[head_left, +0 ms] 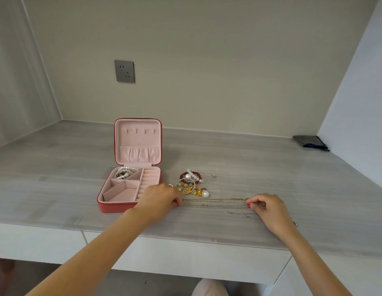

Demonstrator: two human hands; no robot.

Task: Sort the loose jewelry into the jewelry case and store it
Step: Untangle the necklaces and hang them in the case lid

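Grey wood-grain surface [228, 150] fills an alcove with beige walls; a grey wall socket [124, 71] sits on the back wall. A red jewelry case [130, 167] stands open left of the surface's middle, closer to the front edge than the back, its pink-lined lid upright. A pearl strand [124, 172] lies in the case's back-left compartment; the other compartments show only pink lining. Just right of the case lies a pile of loose jewelry [191, 184]: a red and white bead bracelet, gold pieces, hoops and two large pearls. A small gold earring [214, 176] lies apart, to the right of the pile. In front of the pile, thin chain necklaces [215, 202] stretch left to right, parallel to the front edge. The left hand [159, 197] has its fingers curled, pinching the chains' left ends beside the case's front-right corner. The right hand [266, 207] pinches their right ends with curled fingers. A dark pouch [309, 141] lies at the back-right corner.
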